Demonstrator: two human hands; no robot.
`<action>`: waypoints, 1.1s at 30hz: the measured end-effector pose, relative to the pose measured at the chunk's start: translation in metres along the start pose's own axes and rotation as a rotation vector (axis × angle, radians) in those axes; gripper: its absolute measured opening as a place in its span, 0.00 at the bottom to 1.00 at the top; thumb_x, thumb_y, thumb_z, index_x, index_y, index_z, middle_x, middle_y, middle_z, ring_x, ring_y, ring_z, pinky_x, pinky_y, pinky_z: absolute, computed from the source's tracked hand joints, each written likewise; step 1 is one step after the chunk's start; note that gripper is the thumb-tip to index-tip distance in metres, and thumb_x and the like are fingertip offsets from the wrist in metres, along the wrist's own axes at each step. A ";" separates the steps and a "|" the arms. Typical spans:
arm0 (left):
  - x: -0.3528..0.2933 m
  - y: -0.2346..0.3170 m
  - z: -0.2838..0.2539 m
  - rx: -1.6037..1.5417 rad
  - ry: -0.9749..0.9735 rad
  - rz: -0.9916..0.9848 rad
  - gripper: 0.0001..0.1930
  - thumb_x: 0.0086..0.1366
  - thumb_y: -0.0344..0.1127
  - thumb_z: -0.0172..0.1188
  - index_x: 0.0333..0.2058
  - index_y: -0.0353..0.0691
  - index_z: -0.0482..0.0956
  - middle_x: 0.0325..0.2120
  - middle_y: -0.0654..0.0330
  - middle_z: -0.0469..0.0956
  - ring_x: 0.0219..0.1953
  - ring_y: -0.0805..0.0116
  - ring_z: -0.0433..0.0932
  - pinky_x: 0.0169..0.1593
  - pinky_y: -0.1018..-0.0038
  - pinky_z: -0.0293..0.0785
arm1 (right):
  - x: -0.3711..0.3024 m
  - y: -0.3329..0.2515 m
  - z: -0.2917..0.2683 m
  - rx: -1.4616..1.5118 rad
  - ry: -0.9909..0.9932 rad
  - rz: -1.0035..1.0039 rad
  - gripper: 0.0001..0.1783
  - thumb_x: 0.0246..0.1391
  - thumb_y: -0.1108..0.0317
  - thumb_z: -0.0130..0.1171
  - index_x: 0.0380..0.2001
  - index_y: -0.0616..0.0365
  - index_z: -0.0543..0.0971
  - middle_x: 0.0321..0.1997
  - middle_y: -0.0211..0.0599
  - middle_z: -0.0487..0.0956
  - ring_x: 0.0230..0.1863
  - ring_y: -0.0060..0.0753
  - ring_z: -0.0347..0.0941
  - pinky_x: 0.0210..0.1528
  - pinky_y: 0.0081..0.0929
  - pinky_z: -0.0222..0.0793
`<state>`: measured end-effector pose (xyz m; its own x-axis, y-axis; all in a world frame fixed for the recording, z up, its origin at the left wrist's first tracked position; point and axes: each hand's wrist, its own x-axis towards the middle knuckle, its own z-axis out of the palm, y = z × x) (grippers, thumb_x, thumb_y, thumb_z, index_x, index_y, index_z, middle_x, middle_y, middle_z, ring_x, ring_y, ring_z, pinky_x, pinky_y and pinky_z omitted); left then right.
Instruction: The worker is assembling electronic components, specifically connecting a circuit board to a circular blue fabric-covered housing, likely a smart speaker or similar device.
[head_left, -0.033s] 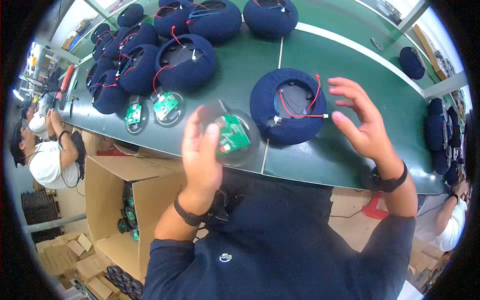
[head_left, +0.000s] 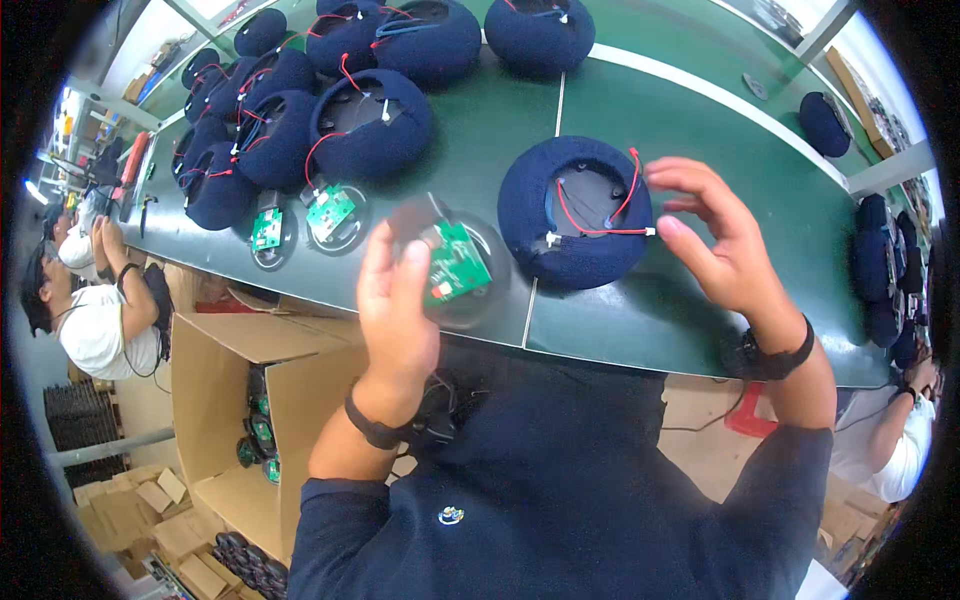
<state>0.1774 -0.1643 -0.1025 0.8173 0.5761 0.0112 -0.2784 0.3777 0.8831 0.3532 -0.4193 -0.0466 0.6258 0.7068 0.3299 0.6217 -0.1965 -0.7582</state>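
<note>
My left hand (head_left: 397, 300) grips the edge of a round clear-rimmed disc that carries a green circuit board (head_left: 460, 262), tilted above the table's front edge and slightly blurred. Just right of it lies a navy fabric-covered round housing (head_left: 520, 215), its opening facing up. A red wire (head_left: 590, 226) with a white plug and another red lead with a red plug come out of that opening. My right hand (head_left: 715, 230) is open beside the housing's right side, thumb and fingers apart, holding nothing. Whether the fingertips touch the housing or its wires is hard to tell.
Two similar discs with green boards (head_left: 328, 212) lie left on the green table (head_left: 480, 140). Several navy housings (head_left: 372, 120) with wires crowd the back left. An open cardboard box (head_left: 215, 400) holding more boards stands below left. Another person (head_left: 110, 320) sits at far left.
My left hand and the disc with its board have shifted slightly left. The right hand has moved a little left, closer to the navy housing, which stays in place.
</note>
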 end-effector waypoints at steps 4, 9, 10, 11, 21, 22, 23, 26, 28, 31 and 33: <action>0.015 -0.004 0.002 -0.028 -0.003 -0.038 0.19 0.74 0.33 0.50 0.60 0.33 0.66 0.48 0.56 0.79 0.47 0.66 0.80 0.53 0.68 0.78 | 0.004 0.004 0.017 0.150 0.016 0.029 0.16 0.58 0.70 0.65 0.48 0.62 0.78 0.44 0.33 0.79 0.44 0.23 0.76 0.46 0.22 0.72; 0.025 -0.005 0.007 -0.018 0.059 -0.070 0.19 0.75 0.35 0.51 0.60 0.34 0.67 0.49 0.57 0.79 0.50 0.65 0.79 0.55 0.65 0.76 | 0.019 -0.006 0.021 0.433 0.021 0.381 0.12 0.60 0.68 0.67 0.41 0.64 0.79 0.35 0.27 0.80 0.32 0.10 0.71 0.36 0.13 0.69; 0.024 -0.005 0.006 -0.043 0.070 -0.066 0.19 0.74 0.35 0.50 0.59 0.35 0.68 0.49 0.57 0.79 0.50 0.66 0.79 0.55 0.65 0.76 | 0.022 -0.006 0.020 0.389 -0.001 0.405 0.11 0.60 0.68 0.66 0.41 0.64 0.80 0.35 0.27 0.80 0.32 0.11 0.71 0.37 0.13 0.69; 0.023 -0.004 0.005 -0.068 0.082 -0.060 0.18 0.74 0.35 0.50 0.59 0.36 0.68 0.49 0.58 0.79 0.50 0.66 0.79 0.55 0.65 0.76 | 0.024 -0.004 0.022 0.406 0.001 0.380 0.10 0.60 0.68 0.67 0.40 0.63 0.80 0.35 0.27 0.80 0.32 0.11 0.72 0.36 0.13 0.69; -0.003 0.047 0.060 0.214 -0.065 0.349 0.28 0.69 0.26 0.56 0.66 0.34 0.60 0.50 0.55 0.77 0.52 0.69 0.76 0.55 0.71 0.74 | 0.024 -0.027 0.029 0.475 -0.061 0.106 0.06 0.59 0.73 0.65 0.39 0.63 0.84 0.37 0.28 0.82 0.34 0.15 0.76 0.37 0.15 0.70; -0.001 0.047 0.060 0.230 -0.058 0.351 0.28 0.69 0.26 0.56 0.66 0.34 0.60 0.50 0.55 0.77 0.52 0.69 0.76 0.55 0.71 0.74 | 0.026 -0.028 0.029 0.492 -0.067 0.102 0.06 0.59 0.73 0.65 0.39 0.63 0.84 0.37 0.28 0.82 0.34 0.15 0.76 0.37 0.15 0.70; 0.004 0.046 0.060 0.347 -0.111 0.389 0.31 0.68 0.23 0.56 0.68 0.33 0.56 0.50 0.55 0.76 0.51 0.70 0.76 0.55 0.72 0.73 | 0.027 -0.029 0.030 0.444 -0.090 0.026 0.06 0.59 0.73 0.65 0.39 0.63 0.84 0.36 0.30 0.82 0.34 0.17 0.76 0.37 0.15 0.70; 0.002 0.041 0.066 0.461 -0.160 0.403 0.33 0.67 0.20 0.57 0.67 0.32 0.54 0.49 0.55 0.75 0.49 0.71 0.76 0.53 0.74 0.73 | 0.029 -0.028 0.030 0.363 -0.091 -0.085 0.07 0.58 0.74 0.65 0.39 0.63 0.84 0.35 0.34 0.81 0.34 0.20 0.76 0.38 0.17 0.70; -0.001 0.037 0.071 0.410 -0.163 0.409 0.28 0.66 0.19 0.59 0.63 0.33 0.59 0.49 0.54 0.75 0.49 0.71 0.76 0.52 0.74 0.74 | 0.028 -0.026 0.029 0.327 -0.061 -0.109 0.07 0.58 0.74 0.64 0.39 0.63 0.84 0.35 0.35 0.80 0.35 0.22 0.75 0.39 0.18 0.70; -0.005 0.033 0.077 0.400 -0.184 0.407 0.26 0.65 0.18 0.60 0.59 0.34 0.62 0.50 0.53 0.74 0.48 0.70 0.78 0.51 0.74 0.74 | 0.027 -0.024 0.028 0.324 -0.035 -0.142 0.05 0.56 0.76 0.64 0.37 0.63 0.83 0.41 0.38 0.77 0.43 0.28 0.72 0.47 0.23 0.66; -0.005 0.029 0.080 0.445 -0.194 0.415 0.27 0.64 0.18 0.60 0.59 0.34 0.61 0.50 0.53 0.74 0.47 0.69 0.78 0.51 0.74 0.75 | 0.026 -0.022 0.027 0.199 -0.018 -0.215 0.04 0.55 0.76 0.64 0.35 0.62 0.83 0.44 0.40 0.73 0.47 0.32 0.70 0.51 0.23 0.64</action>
<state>0.2059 -0.2142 -0.0396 0.7747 0.4524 0.4418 -0.3893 -0.2095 0.8970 0.3432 -0.3778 -0.0369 0.4800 0.7300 0.4865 0.6338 0.0949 -0.7677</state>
